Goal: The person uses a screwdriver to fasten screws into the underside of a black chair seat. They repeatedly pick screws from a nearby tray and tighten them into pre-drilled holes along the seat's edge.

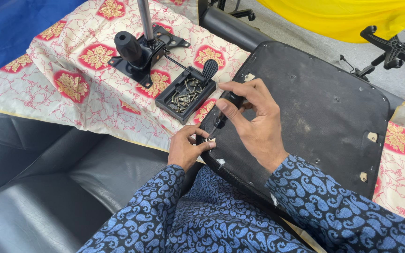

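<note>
Right hand [251, 119] grips black screwdriver handle [228, 105] on upturned chair seat base [324, 107]. Left hand [186, 147] pinches at seat's near edge. Screw tray [186, 95] beside, on patterned cloth [71, 89].

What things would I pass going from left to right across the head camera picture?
Blue cloth → black chair mechanism → tray of screws → right hand holding a screwdriver → black seat board → black star-shaped chair base.

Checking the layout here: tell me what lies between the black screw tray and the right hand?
In the head view, only patterned cloth separates the black screw tray from the right hand.
</note>
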